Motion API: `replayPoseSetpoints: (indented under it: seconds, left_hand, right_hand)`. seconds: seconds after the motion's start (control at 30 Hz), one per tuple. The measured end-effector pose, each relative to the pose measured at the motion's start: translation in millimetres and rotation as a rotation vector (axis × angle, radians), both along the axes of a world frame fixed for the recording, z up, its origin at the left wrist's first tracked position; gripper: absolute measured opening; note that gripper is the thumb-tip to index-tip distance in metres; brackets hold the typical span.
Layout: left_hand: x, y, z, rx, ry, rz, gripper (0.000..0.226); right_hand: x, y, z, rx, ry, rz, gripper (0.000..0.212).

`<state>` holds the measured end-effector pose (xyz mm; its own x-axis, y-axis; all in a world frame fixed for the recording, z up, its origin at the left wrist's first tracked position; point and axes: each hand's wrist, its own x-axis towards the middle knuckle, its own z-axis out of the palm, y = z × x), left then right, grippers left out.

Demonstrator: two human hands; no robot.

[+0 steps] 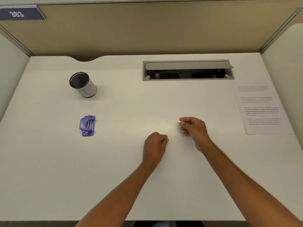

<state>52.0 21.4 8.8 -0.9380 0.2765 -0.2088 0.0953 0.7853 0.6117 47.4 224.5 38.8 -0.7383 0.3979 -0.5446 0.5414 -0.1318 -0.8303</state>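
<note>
Hovering mid white table point(114, 169), left hand point(155, 145) and right hand point(192, 127) curled, holding nothing visible; purple plastic hole punch point(87, 125), printed white paper sheet point(262, 107) at right edge untouched, so looks unstarted.

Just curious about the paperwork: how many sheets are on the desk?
1: a printed sheet at the far right of the desk, past the right hand. Others might lie hidden beneath it.

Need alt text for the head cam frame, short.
Two bare hands, the left hand and right hand, fingers curled and holding nothing visible, are at the middle of a white desk. A purple hole punch and a mesh pen cup sit at left, a printed sheet at right.
</note>
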Motion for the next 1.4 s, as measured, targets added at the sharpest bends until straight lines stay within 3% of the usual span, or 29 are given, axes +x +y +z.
replayPoseSetpoints:
  seconds: [0.57, 0.73, 0.83, 1.0, 1.4]
  left_hand:
    - [-13.7, 7.7, 0.8, -0.130, 0.119, -0.173, 0.014]
    - [-16.9, 10.9, -9.2, -0.190, 0.166, -0.155, 0.023]
    - [-18.2, 10.9, -10.2, -0.170, 0.136, -0.114, 0.014]
    - [-17.4, 1.8, -8.5, -0.086, 0.067, -0.098, 0.007]
    - [-15.6, -8.1, -8.4, 0.011, 0.005, -0.031, 0.008]
  right_hand:
    - [-5.6, 12.2, -12.8, 0.105, 0.021, 0.101, 0.013]
    - [-18.2, 0.1, -12.5, 0.465, 0.078, 0.346, 0.010]
    - [-29.5, -8.9, -14.4, 0.734, 0.140, 0.580, 0.016]
    - [-47.3, -19.3, -16.5, 1.010, 0.149, 0.849, 0.021]
    - [-67.7, -27.3, -2.9, 1.393, 0.089, 1.293, 0.013]
